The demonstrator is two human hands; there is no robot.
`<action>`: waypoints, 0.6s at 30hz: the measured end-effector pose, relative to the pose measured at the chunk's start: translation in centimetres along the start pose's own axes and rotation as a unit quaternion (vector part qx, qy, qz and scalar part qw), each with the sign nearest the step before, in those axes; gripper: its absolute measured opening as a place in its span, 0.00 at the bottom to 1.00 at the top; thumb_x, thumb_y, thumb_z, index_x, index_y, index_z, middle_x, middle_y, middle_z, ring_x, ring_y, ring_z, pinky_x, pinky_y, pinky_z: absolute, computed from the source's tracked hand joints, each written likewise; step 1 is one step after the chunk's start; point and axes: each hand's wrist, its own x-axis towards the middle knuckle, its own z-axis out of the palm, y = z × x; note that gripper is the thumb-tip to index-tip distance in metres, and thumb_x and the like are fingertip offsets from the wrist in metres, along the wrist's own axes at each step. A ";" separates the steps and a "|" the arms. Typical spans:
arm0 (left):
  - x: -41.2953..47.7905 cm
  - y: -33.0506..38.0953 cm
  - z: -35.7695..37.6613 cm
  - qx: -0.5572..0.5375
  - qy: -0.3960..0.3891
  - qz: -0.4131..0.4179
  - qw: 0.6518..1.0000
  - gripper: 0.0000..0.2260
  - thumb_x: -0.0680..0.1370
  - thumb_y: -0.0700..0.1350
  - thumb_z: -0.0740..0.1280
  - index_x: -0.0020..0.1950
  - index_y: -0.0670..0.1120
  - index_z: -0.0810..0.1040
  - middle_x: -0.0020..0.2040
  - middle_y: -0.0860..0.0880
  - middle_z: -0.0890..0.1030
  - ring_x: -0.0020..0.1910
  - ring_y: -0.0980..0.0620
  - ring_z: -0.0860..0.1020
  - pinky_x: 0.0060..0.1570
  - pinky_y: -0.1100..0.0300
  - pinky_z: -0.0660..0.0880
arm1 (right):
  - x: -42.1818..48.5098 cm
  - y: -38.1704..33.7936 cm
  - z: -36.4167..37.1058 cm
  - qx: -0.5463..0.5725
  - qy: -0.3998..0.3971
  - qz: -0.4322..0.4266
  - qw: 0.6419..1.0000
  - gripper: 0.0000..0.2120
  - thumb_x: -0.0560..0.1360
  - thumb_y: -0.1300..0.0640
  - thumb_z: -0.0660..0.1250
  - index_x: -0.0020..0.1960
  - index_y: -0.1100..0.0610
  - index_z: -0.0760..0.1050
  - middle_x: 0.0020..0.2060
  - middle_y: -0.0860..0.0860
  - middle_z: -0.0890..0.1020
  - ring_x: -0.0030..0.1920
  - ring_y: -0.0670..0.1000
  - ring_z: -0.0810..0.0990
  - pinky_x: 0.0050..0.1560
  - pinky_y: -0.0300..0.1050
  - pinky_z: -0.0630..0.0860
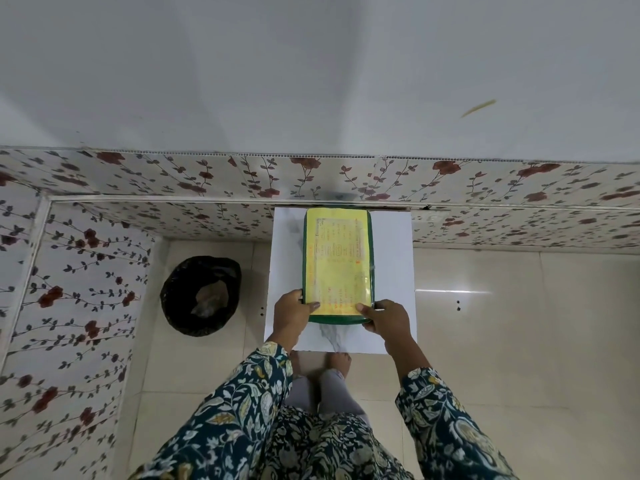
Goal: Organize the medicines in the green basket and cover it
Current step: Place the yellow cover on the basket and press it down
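Note:
The green basket (304, 258) stands on a small white table (393, 258) against the flowered wall. A yellow printed sheet (337, 258) lies flat over its top and hides whatever is inside; no medicines show. My left hand (291, 315) holds the basket's near left corner, thumb on the sheet. On the near right corner rests my right hand (388, 322), its thumb pressing the sheet's edge.
A black-lined waste bin (201, 296) sits on the tiled floor left of the table. Flower-patterned wall panels (86, 289) close off the left side and the back. My bare feet (337, 362) stand just under the table's near edge.

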 end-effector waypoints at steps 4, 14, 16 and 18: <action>0.3 -0.5 -0.2 0.020 0.004 0.017 1.000 0.15 0.75 0.40 0.68 0.61 0.38 0.77 0.60 0.40 0.81 0.57 0.40 0.79 0.58 0.47 0.78 | 0.5 -0.2 0.0 0.009 0.001 0.008 1.000 0.13 0.69 0.60 0.74 0.45 0.69 0.74 0.42 0.59 0.80 0.40 0.57 0.81 0.37 0.41 0.81; 0.6 1.6 -0.6 0.186 0.026 0.129 0.974 0.33 0.77 0.42 0.66 0.76 0.41 0.52 0.78 0.42 0.55 0.76 0.42 0.56 0.73 0.49 0.60 | 1.0 -1.7 -0.8 -0.121 0.015 -0.049 0.991 0.27 0.70 0.53 0.72 0.63 0.63 0.69 0.59 0.62 0.77 0.54 0.58 0.79 0.56 0.51 0.78; 2.3 3.3 -0.8 0.294 0.056 0.236 0.924 0.36 0.77 0.45 0.65 0.77 0.44 0.44 0.79 0.45 0.44 0.78 0.45 0.44 0.76 0.49 0.51 | 1.3 -4.2 -0.4 -0.226 0.057 -0.176 0.956 0.31 0.74 0.51 0.66 0.73 0.59 0.59 0.71 0.59 0.66 0.70 0.58 0.66 0.68 0.55 0.67; 4.4 4.9 -1.1 0.396 0.041 0.283 0.873 0.36 0.78 0.47 0.63 0.77 0.44 0.42 0.79 0.46 0.40 0.78 0.46 0.40 0.76 0.49 0.49 | 2.3 -6.5 0.2 -0.318 0.044 -0.268 0.908 0.32 0.78 0.52 0.60 0.76 0.57 0.50 0.77 0.54 0.54 0.76 0.55 0.53 0.73 0.54 0.58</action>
